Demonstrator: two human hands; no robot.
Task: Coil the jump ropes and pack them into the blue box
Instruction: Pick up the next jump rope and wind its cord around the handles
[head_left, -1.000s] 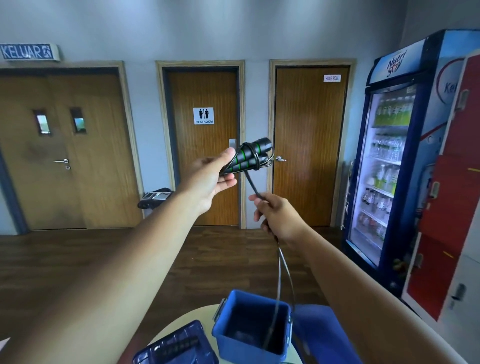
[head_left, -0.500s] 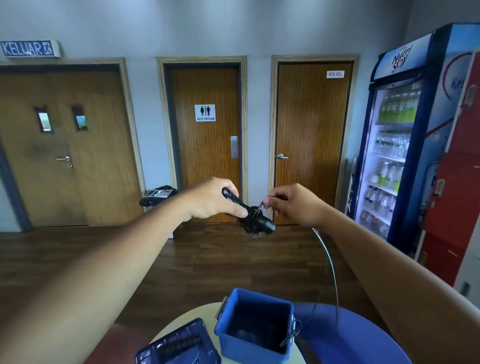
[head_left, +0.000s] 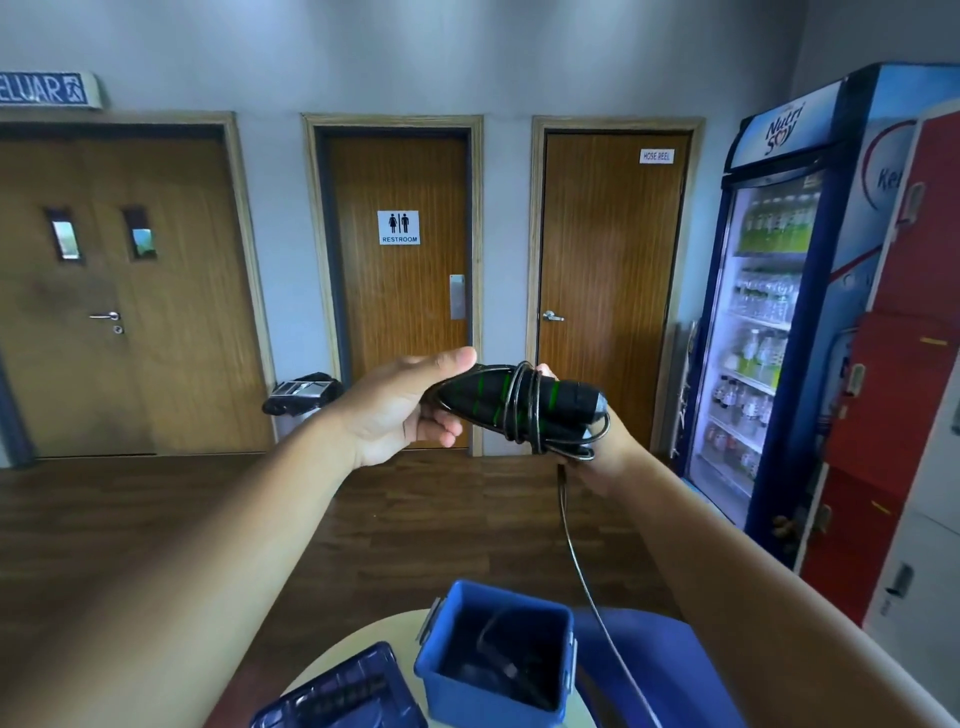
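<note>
Head view. The left grip (head_left: 400, 410) is clenched on the near end of the jump rope (head_left: 519, 400), thumb on top and fingers curled underneath the paired black handles with green bands. The right grip (head_left: 602, 457) sits behind the far end; one fingertip shows above the handles and the palm below them, so it is judged to be grasping the wrapped cord there. Several turns of cord ring the handles.

The bundle's long axis runs left to right, tilted slightly down toward the right. A loose tail (head_left: 576, 561) hangs from under the right grip and passes just outside the right wall of the blue box (head_left: 452, 670).

The box stands open on the table (head_left: 363, 634), directly below the bundle and nearer the person. Its lid (head_left: 337, 696) lies beside it on the left. Dark contents show inside; what they are cannot be told.

Judgement: winding is unfinished. The tail lies below the right grip, which is the nearer one to take it up.
</note>
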